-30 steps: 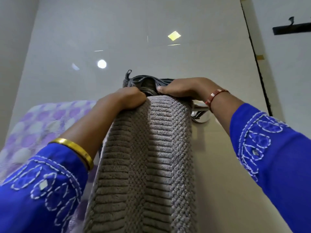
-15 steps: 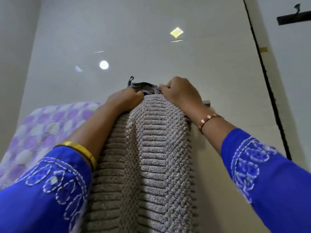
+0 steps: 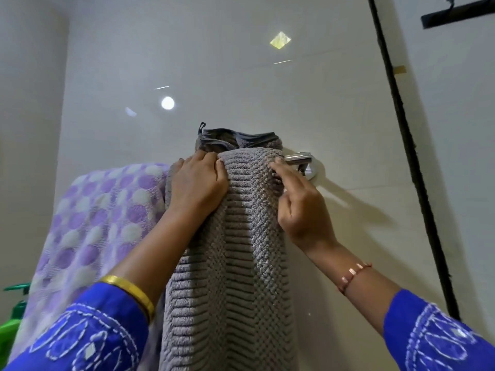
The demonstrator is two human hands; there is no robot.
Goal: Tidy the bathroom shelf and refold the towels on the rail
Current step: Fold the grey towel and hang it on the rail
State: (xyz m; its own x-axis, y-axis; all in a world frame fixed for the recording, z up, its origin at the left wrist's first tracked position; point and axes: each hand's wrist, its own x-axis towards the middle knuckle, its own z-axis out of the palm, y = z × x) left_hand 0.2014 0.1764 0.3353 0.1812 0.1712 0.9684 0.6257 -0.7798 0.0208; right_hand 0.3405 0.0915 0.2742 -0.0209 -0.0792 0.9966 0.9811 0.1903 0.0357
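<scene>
Towels hang side by side on the rail [image 3: 297,157] from where I watch; the grey towel [image 3: 230,263], ribbed and waffle-textured, is draped over the chrome bar, its front face falling straight down toward the camera, while its darker hem with a small loop bunches up behind the bar against the wall [image 3: 241,76]. My left hand [image 3: 198,186] lies on the towel's upper left, palm down, fingers flat along the fold over the bar and pressing there, not curled round anything that I can see; my right hand [image 3: 300,207] is at the upper right edge, forefinger stretched out to the towel's corner just beside the bare end of the rail, the other fingers folded in (whether they pinch any cloth I cannot tell). To the left, touching the grey towel, hangs a purple dotted towel [image 3: 91,226]; a green pump bottle [image 3: 12,317] shows at the lower left edge.
</scene>
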